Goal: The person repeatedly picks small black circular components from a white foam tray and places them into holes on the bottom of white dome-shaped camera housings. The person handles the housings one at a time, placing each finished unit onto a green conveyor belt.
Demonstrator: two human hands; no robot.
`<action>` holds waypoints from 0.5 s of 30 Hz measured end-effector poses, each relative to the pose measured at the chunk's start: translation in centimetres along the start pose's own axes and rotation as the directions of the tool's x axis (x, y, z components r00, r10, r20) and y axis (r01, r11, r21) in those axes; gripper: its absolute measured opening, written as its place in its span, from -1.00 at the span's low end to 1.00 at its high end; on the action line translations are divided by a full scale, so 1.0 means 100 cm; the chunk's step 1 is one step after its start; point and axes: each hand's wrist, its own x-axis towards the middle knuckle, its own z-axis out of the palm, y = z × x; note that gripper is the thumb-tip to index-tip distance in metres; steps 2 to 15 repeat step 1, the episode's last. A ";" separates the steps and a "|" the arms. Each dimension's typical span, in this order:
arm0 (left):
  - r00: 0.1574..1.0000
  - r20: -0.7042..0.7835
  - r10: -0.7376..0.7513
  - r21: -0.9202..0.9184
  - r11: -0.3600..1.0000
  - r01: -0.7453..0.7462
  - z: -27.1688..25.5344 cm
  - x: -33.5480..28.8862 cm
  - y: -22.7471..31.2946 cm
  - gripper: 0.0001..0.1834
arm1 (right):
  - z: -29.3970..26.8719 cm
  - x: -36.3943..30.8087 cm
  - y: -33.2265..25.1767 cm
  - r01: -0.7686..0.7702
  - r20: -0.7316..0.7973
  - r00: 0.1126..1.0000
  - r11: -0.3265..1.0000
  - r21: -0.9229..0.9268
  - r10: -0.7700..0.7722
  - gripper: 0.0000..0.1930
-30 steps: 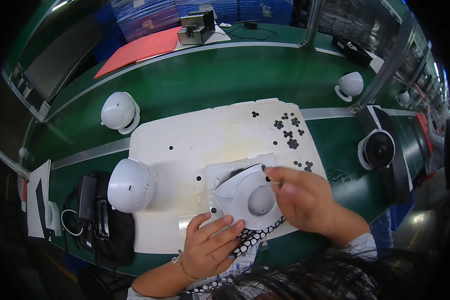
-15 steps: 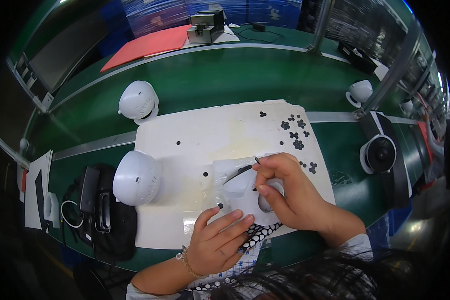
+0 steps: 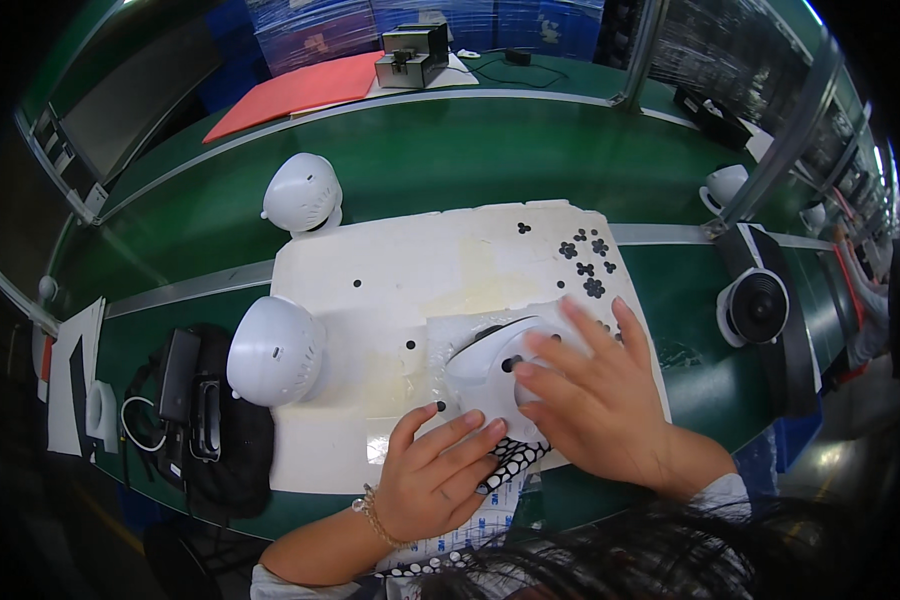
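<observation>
A white rounded plastic housing [image 3: 485, 375] lies tilted on clear plastic wrap [image 3: 440, 345] on the white board. My left hand [image 3: 438, 480] rests its spread fingertips at the housing's near edge. A black strip with white round holes [image 3: 510, 462] runs beside those fingers, over a printed backing sheet [image 3: 475, 530]. Over the housing's right side hovers my right hand [image 3: 605, 400], fingers apart and somewhat blurred. A round black pad [image 3: 511, 365] shows on the housing near the right fingertips. My right hand hides part of the housing.
Another white housing [image 3: 275, 352] stands on the left of the board [image 3: 330, 440], one more [image 3: 303, 192] beyond it. Several black pads [image 3: 594, 288] dot the board's far right. A black bag [image 3: 232, 455] lies left; a white device with a black round front [image 3: 760, 308] stands right.
My right hand has opened from a pinch and shifted slightly right. The black pad now shows on the housing. The far-left housing has moved right. My left hand stays almost in place.
</observation>
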 end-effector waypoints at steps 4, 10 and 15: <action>1.000 0.019 0.003 -0.001 1.000 -0.003 -0.001 0.001 0.001 -0.80 | 0.001 -0.007 0.006 -0.028 -0.055 0.998 0.998 0.056 0.031 -0.54; 1.000 0.019 0.003 -0.001 1.000 -0.003 -0.001 0.001 0.001 -0.80 | 0.001 -0.007 0.006 -0.028 -0.055 0.998 0.998 0.056 0.031 -0.54; 1.000 0.019 0.003 -0.001 1.000 -0.003 -0.001 0.001 0.001 -0.80 | 0.001 -0.007 0.006 -0.028 -0.055 0.998 0.998 0.056 0.031 -0.54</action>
